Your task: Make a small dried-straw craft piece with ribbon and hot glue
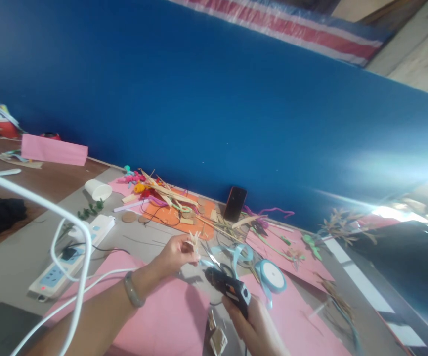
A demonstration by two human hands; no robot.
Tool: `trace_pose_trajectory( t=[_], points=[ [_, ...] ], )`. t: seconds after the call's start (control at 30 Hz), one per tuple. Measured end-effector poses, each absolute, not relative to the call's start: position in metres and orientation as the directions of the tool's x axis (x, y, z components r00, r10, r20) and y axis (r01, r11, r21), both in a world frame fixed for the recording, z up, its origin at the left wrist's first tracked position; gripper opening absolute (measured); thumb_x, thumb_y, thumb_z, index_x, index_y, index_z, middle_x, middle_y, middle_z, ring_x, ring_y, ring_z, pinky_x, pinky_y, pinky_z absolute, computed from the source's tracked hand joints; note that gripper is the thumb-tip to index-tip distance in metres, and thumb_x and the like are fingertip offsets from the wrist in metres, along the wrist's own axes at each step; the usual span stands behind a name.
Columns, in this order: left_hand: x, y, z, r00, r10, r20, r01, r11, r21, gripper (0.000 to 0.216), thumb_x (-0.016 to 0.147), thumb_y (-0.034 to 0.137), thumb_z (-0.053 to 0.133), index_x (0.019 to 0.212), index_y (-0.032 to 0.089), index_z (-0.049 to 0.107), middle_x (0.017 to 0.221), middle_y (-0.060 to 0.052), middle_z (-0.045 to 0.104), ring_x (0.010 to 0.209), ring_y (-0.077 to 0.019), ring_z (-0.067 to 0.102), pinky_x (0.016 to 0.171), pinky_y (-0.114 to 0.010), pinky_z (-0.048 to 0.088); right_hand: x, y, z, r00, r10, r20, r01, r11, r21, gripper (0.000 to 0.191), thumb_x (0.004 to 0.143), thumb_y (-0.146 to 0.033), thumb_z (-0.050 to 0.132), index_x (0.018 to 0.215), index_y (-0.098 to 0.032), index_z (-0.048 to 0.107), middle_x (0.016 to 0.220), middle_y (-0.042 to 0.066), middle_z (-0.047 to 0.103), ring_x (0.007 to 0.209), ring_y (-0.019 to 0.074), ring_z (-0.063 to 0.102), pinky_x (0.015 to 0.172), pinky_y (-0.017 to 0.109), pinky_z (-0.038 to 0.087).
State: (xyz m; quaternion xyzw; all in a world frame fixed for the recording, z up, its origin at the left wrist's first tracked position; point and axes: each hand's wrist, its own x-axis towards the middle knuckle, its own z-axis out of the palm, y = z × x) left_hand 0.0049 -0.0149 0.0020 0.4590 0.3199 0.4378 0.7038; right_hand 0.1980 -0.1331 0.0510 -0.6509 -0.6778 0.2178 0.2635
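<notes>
My left hand (175, 255) pinches a small pale, pointed piece (194, 242) that looks like a flower made of dry leaf or husk; its lower part is hidden by my fingers. In my right hand (254, 324) is a black glue gun (231, 288), gripped by the handle, its front end pointing left towards the pale piece. A gap shows between the two. Scissors (212, 255) lie just behind the glue gun. To its right stands a roll of light blue ribbon (274, 276), with loose loops trailing around it. Pink paper (158, 324) lies under my left forearm.
A white power strip (97, 228) and a looping white cable (84, 277) are at left. A paper cup (98, 190) lies on its side. Craft scraps cover an orange sheet (165, 217). A dark phone (235, 203) leans against the blue partition (199, 99).
</notes>
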Motion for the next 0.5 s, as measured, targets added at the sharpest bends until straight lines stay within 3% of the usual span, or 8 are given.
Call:
trace_pose_trajectory(
  t=[0.17,0.27,0.4,0.5],
  points=[
    [0.005,-0.015,0.003,0.404,0.913,-0.048,-0.324,0.192,0.926,0.025,0.060,0.027,0.078,0.070,0.015,0.059,0.055,0.002,0.060,0.054,-0.0133,0.061,0.059,-0.026,0.050,0.220,-0.141,0.049,0.067,0.992,0.110,0.825,0.007,-0.566,0.038,0.088,-0.052,0.043,0.076,-0.020,0.057,0.056,0.000,0.056,0.050,0.0165,0.052,0.048,0.025,0.040],
    [0.005,-0.016,0.007,0.368,0.927,-0.074,-0.317,0.200,0.927,0.025,0.060,0.027,0.078,0.070,0.015,0.059,0.056,0.003,0.059,0.054,-0.0124,0.060,0.059,-0.026,0.050,0.249,-0.134,0.044,0.243,0.959,0.144,0.903,-0.170,-0.394,0.032,0.086,-0.048,0.044,0.098,-0.021,0.056,0.070,0.002,0.063,0.059,0.0207,0.060,0.053,0.028,0.044],
    [0.004,-0.017,0.011,0.393,0.918,-0.058,-0.290,0.184,0.939,0.024,0.062,0.029,0.077,0.069,0.015,0.059,0.060,0.003,0.059,0.055,-0.0117,0.060,0.061,-0.026,0.051,0.301,-0.116,0.025,0.438,0.881,0.178,0.894,-0.408,-0.182,0.041,0.085,-0.038,0.038,0.117,-0.016,0.050,0.108,0.015,0.062,0.089,0.0274,0.065,0.065,0.035,0.050],
    [0.005,-0.018,0.012,0.396,0.917,-0.053,-0.296,0.182,0.938,0.024,0.064,0.030,0.076,0.069,0.015,0.058,0.061,0.003,0.057,0.055,-0.0111,0.059,0.060,-0.025,0.050,0.328,-0.106,0.012,0.501,0.857,0.120,0.866,-0.495,-0.076,0.045,0.086,-0.033,0.037,0.123,-0.009,0.049,0.110,0.021,0.060,0.091,0.0308,0.064,0.072,0.040,0.050]
  ],
)
